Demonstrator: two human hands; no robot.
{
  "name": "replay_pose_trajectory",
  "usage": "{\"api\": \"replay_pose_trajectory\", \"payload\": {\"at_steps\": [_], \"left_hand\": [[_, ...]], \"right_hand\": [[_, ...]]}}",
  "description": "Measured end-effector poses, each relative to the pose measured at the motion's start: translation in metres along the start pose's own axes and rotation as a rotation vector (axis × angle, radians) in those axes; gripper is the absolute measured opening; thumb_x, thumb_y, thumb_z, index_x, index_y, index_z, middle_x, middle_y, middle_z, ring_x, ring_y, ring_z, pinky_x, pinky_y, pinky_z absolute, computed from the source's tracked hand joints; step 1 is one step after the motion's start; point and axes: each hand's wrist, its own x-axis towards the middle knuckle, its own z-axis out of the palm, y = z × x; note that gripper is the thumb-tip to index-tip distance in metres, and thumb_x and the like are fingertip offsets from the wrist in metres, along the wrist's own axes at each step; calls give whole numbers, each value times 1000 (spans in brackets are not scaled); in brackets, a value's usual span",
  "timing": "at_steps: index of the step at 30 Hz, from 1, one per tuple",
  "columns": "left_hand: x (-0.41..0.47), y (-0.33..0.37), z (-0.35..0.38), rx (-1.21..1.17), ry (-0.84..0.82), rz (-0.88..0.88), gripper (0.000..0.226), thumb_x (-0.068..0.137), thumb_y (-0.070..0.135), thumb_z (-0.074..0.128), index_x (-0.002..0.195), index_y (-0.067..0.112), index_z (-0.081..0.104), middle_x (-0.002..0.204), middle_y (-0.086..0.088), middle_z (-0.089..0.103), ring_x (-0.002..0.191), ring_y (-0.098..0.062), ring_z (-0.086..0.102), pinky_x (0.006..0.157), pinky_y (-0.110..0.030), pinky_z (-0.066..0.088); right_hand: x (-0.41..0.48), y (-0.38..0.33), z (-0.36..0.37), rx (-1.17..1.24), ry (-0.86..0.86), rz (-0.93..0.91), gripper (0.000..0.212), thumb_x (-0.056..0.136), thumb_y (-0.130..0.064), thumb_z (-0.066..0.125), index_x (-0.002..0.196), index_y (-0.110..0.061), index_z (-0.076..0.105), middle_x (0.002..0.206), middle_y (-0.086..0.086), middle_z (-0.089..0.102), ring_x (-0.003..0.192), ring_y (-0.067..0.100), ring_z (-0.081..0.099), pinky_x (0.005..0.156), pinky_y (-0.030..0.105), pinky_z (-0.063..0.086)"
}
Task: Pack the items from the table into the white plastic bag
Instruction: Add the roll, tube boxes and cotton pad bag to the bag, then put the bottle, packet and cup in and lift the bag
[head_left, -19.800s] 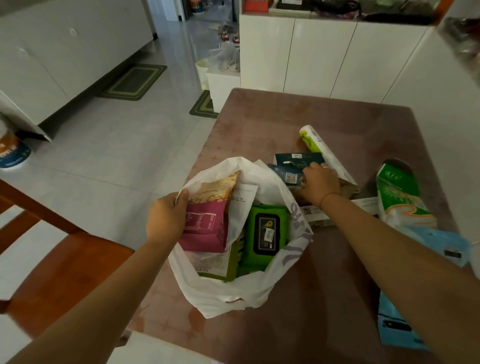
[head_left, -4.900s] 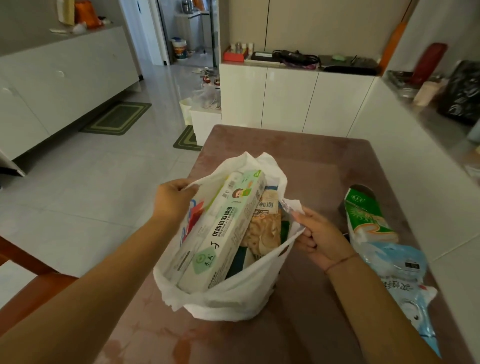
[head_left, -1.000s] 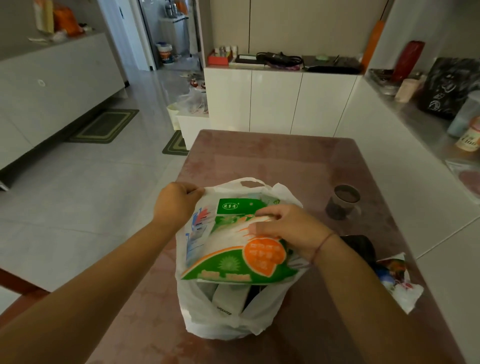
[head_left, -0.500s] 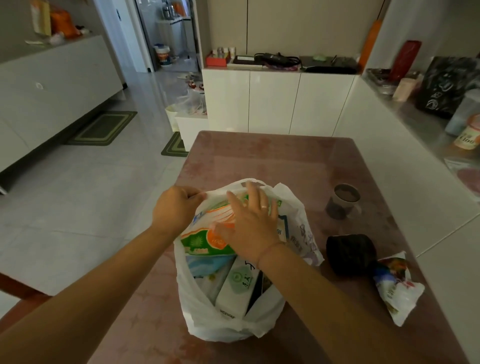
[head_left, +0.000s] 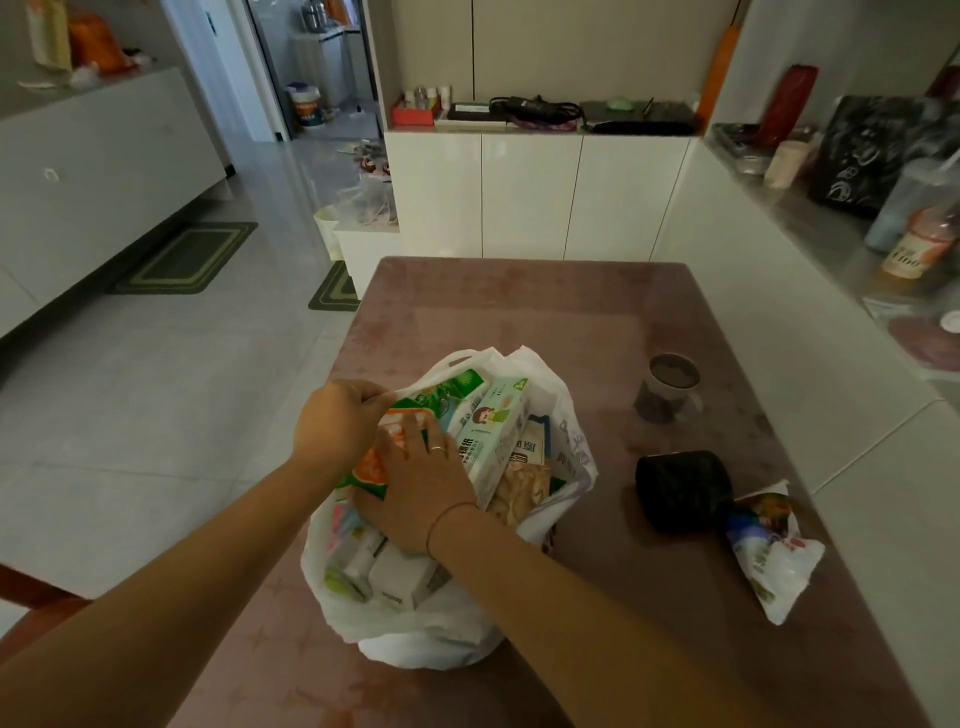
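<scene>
The white plastic bag (head_left: 415, 629) stands full on the near part of the brown table (head_left: 519, 312). My left hand (head_left: 335, 426) grips the bag's left rim. My right hand (head_left: 415, 483) lies flat with straight fingers on a green and orange packet (head_left: 441, 392), pressing it down into the bag. A long white and green box (head_left: 493, 436) and a snack pack (head_left: 524, 488) stick out on the bag's right side. On the table to the right lie a black roll (head_left: 680, 491) and a white printed packet (head_left: 769, 556).
A cup (head_left: 670, 387) stands on the table right of the bag. White cabinets (head_left: 530, 192) run behind the table and a counter (head_left: 831, 234) with bottles along the right. A wooden chair (head_left: 31, 618) sits at the lower left.
My right hand has pushed the green and orange packet further down and left into the bag. The long white box now shows beside it. My left hand kept hold of the rim.
</scene>
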Motion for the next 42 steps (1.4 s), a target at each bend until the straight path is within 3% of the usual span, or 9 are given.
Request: {"api": "replay_pose_trajectory", "payload": {"at_steps": [6, 10, 17, 23, 28, 31, 34, 37, 42], "left_hand": [[-1, 4, -1, 13, 31, 12, 23, 91, 27, 57, 97, 15, 75, 83, -1, 70, 72, -18, 62, 62, -27, 48], [0, 7, 2, 49, 15, -13, 24, 93, 29, 54, 101, 18, 74, 88, -3, 73, 68, -16, 63, 59, -27, 51], [0, 9, 5, 107, 25, -45, 27, 94, 29, 52, 107, 16, 72, 83, 1, 67, 61, -9, 57, 49, -20, 40], [0, 7, 6, 148, 47, -46, 28, 95, 30, 50, 106, 16, 72, 80, 4, 64, 61, -6, 57, 48, -18, 38], [0, 6, 7, 184, 31, -66, 31, 95, 30, 48, 108, 13, 71, 83, 1, 65, 61, -5, 56, 48, -19, 39], [1, 12, 9, 377, 108, -38, 42, 92, 38, 52, 126, 14, 56, 117, -11, 61, 91, -23, 61, 74, -35, 53], [-11, 35, 20, 498, 194, 357, 59, 88, 50, 51, 136, 16, 43, 135, -11, 47, 121, -31, 45, 102, -44, 35], [-35, 67, 51, 421, -194, 734, 75, 80, 65, 47, 142, 25, 35, 147, -1, 37, 134, -23, 34, 112, -39, 24], [-46, 75, 100, 463, -482, 724, 78, 80, 57, 57, 146, 30, 26, 156, 4, 18, 141, -20, 22, 114, -38, 24]], "right_hand": [[-28, 33, -35, 458, 426, -51, 66, 90, -54, 32, 146, -23, 17, 157, 5, 17, 146, 21, 8, 119, 45, 3], [-52, 148, -35, 547, 913, 418, 52, 85, -36, 50, 133, -18, 41, 145, 7, 37, 132, 25, 38, 108, 36, 33], [-79, 284, 13, 175, 261, 991, 107, 68, -62, 68, 147, -18, 11, 155, 22, 4, 141, 42, 12, 115, 50, 21], [-68, 279, 1, 265, 372, 905, 91, 68, -46, 72, 142, -21, 25, 140, 24, 32, 127, 44, 35, 102, 49, 38], [-69, 230, -57, 817, 779, 296, 77, 68, -26, 78, 130, -25, 33, 134, 4, 38, 121, 20, 41, 94, 31, 44], [-73, 185, -72, 937, 464, 35, 76, 71, -21, 77, 130, -27, 30, 132, -3, 35, 119, 11, 41, 91, 17, 46], [-67, 162, -50, 909, 182, -25, 85, 68, -25, 80, 133, -29, 26, 139, -3, 30, 127, 16, 38, 101, 33, 46], [-65, 162, -41, 930, 212, -17, 81, 70, -22, 79, 134, -27, 28, 134, -5, 35, 124, 12, 41, 94, 18, 48], [-73, 178, -47, 1084, 10, -28, 95, 70, -23, 77, 144, -23, 17, 132, -17, 36, 120, -2, 40, 85, 6, 44]]}}
